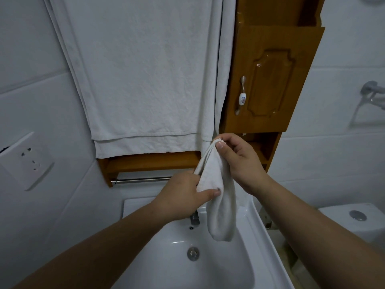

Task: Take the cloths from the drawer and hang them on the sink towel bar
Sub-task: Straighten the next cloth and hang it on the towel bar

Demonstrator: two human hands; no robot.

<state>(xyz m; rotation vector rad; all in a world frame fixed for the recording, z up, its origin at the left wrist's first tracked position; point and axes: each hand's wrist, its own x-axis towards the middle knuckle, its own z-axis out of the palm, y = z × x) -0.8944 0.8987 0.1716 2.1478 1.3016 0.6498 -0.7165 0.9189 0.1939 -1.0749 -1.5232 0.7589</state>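
A small white cloth (221, 207), folded lengthwise into a thick strip, is held up in the air over the white sink (268, 247), its rounded lower end dangling above the basin to the right of the faucet (195, 219). The right hand (239, 161) pinches the cloth's top end, thumb in front and curled fingers (231, 139) behind. The left hand (183, 192) grips the strip lower down, its thumb lying across the front of the fabric and the other fingers tucked behind it. The metal towel bar (141, 180) runs under a wooden shelf (150, 161) just behind the hands; only its left part shows, the rest being hidden by the left hand and the cloth, and whether the cloth touches it cannot be told. A large white towel (145, 80) hangs above the shelf, beside a wooden cabinet door (273, 84). A wall socket (29, 159) sits to the left, a toilet (354, 220) to the right.
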